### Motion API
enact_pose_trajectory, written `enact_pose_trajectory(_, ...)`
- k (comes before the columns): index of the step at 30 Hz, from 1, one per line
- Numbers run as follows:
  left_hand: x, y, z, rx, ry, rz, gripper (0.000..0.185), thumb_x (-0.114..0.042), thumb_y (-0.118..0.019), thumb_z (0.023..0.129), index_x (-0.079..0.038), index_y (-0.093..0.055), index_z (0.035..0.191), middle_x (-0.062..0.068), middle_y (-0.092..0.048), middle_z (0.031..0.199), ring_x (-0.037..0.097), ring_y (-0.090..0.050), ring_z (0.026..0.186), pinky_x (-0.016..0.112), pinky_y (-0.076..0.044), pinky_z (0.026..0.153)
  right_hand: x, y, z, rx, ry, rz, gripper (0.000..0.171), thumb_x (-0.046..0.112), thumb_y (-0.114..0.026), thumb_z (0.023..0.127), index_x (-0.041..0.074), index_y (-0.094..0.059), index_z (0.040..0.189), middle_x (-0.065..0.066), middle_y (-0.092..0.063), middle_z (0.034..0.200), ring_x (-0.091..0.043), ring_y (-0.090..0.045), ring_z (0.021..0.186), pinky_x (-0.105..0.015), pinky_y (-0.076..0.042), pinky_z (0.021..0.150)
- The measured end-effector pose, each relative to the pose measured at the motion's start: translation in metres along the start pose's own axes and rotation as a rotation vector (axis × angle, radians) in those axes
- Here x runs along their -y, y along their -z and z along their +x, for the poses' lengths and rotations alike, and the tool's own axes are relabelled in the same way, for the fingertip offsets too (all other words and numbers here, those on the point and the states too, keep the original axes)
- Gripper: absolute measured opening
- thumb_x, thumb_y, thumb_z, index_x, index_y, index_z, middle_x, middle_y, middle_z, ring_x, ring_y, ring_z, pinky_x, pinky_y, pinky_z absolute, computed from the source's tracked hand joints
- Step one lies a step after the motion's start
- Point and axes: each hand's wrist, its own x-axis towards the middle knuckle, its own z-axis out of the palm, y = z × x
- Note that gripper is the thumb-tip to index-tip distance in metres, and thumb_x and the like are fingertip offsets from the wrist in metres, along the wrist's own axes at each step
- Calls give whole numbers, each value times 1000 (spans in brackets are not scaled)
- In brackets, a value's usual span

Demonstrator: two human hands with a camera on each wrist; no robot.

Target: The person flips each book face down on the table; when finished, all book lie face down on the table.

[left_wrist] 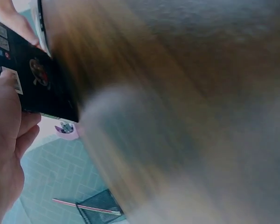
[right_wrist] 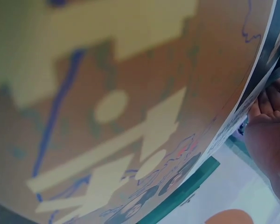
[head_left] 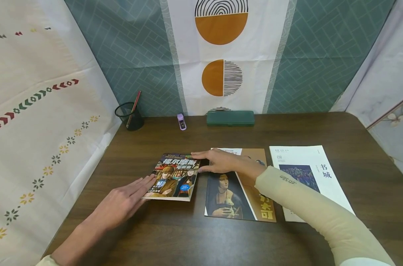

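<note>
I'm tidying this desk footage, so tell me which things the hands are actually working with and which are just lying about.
In hand:
comic book, touched by the left hand and the right hand
portrait magazine, under the right forearm

Lying about:
white magazine
green pencil case
mesh pen cup
purple stapler

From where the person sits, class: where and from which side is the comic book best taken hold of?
Probably by its left edge, from the left. The comic book lies flat with bare table on that side, where the left hand already touches it; its right edge sits close to the portrait magazine.
</note>
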Motion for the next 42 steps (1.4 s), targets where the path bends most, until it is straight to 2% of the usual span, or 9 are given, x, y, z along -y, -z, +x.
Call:
enact_pose_trajectory(4,0,4,5,-21,10,0,57,-38,-32,118,1,-64,143,16,-67,141,32,-75,111,47,-63,79,1,-1,0,-2,-11,-4,70,25,-72,104,10,-40,164,-9,-36,170,-6,-47,44,-33,-52,88)
enact_pose_trajectory(9,2,10,12,-66,23,-31,55,-38,-33,118,0,-67,141,14,-70,138,31,-76,108,48,-63,76,1,-3,2,-78,4,-14,58,16,-69,106,7,-49,159,-12,-49,161,-5,-34,42,-23,-41,58)
enact_pose_trajectory(15,3,22,16,-84,54,-74,52,-39,-37,117,-5,-69,140,9,-73,134,26,-76,108,47,-63,79,5,-5,3,-170,19,11,43,4,-60,108,3,-58,151,-17,-66,143,-4,-36,42,-21,-37,53)
enact_pose_trajectory(18,3,28,20,-119,55,-78,50,-39,-38,117,-7,-71,138,5,-75,129,22,-78,104,45,-63,76,6,-6,2,-205,12,27,39,6,-59,109,2,-61,148,-14,-77,106,-5,-38,42,-21,-38,52)
enact_pose_trajectory(22,3,33,29,-216,31,-65,47,-40,-44,116,-9,-76,130,0,-79,118,18,-79,92,40,-62,69,8,-5,-1,-257,-30,54,35,10,-58,111,4,-65,145,-1,-55,61,-6,-36,41,-23,-36,50)
enact_pose_trajectory(28,4,41,41,-333,59,-59,46,-45,-53,112,-11,-83,116,-3,-82,100,14,-78,74,34,-60,60,12,-3,-4,-365,-70,93,30,14,-58,111,5,-70,137,-4,-67,78,-9,-43,53,-27,-41,59)
enact_pose_trajectory(34,7,49,50,-411,139,-48,49,-52,-58,108,-12,-85,105,0,-81,89,12,-75,63,28,-55,53,15,0,-7,-510,-53,187,21,10,-62,109,1,-74,123,-13,-77,106,-23,-73,96,-37,-58,85)
enact_pose_trajectory(38,10,53,57,-423,193,-71,50,-52,-62,106,-7,-84,105,3,-81,88,13,-74,61,19,-54,53,21,4,-9,-570,-100,257,16,9,-64,108,2,-75,116,-11,-77,104,-31,-75,98,-36,-56,79)
enact_pose_trajectory(42,14,55,60,-413,286,-139,25,-25,-85,94,-5,-83,108,8,-81,89,15,-76,64,12,-54,61,28,10,-11,-613,-166,314,16,8,-65,107,2,-75,117,-11,-77,104,-34,-76,95,-34,-55,76)
